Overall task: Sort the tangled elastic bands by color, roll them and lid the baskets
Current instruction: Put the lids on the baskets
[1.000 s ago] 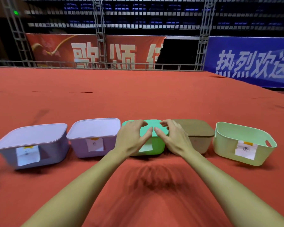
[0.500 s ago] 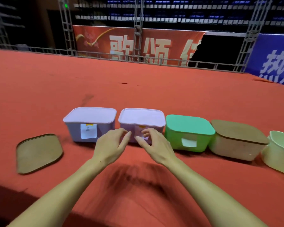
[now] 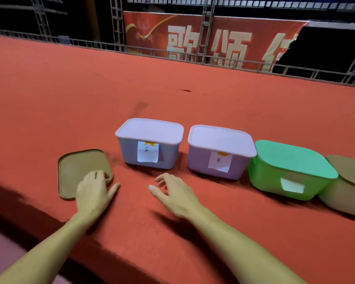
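Observation:
A loose brown lid lies flat on the red cloth at the left. My left hand rests on its near right corner, fingers on the lid, thumb out on the cloth. My right hand hovers just above the cloth, fingers relaxed, holding nothing. Behind the hands stand two lidded lilac baskets with paper labels. To their right are a lidded green basket and a lidded beige basket, cut off by the frame edge. No elastic bands are in sight.
The red-covered table stretches far back to a metal railing. Its near edge runs diagonally under my forearms, with the floor below at the lower left.
The view has swung left. Both hands left the green basket's lid and travelled left past the lilac baskets. My left hand now lies on the brown lid.

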The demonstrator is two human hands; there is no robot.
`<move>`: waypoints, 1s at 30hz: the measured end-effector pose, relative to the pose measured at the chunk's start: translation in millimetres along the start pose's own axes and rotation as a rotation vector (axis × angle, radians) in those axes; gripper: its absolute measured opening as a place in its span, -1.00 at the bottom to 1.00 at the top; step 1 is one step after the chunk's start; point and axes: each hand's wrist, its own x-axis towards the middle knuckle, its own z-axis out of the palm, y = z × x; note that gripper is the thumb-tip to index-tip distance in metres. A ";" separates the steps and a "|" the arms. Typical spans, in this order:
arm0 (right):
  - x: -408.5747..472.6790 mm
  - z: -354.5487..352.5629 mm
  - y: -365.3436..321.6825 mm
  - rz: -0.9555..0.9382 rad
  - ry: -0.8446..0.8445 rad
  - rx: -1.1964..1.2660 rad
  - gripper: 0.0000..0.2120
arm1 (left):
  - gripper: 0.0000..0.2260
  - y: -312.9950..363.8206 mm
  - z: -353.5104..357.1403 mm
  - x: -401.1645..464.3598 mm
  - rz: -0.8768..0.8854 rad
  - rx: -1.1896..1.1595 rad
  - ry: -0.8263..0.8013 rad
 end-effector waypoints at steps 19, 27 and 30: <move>47.7 40.0 3.3 -0.197 0.029 0.375 -0.19 | -0.65 115.5 -104.9 -33.6 0.327 0.112 0.377; 7.2 -43.1 45.8 -0.125 0.402 0.243 -0.48 | -0.65 177.3 -143.0 -24.3 0.215 -0.603 0.168; -19.5 -77.8 74.9 -0.050 0.496 0.120 -0.46 | -0.72 201.1 -142.2 -26.9 0.199 -0.869 0.076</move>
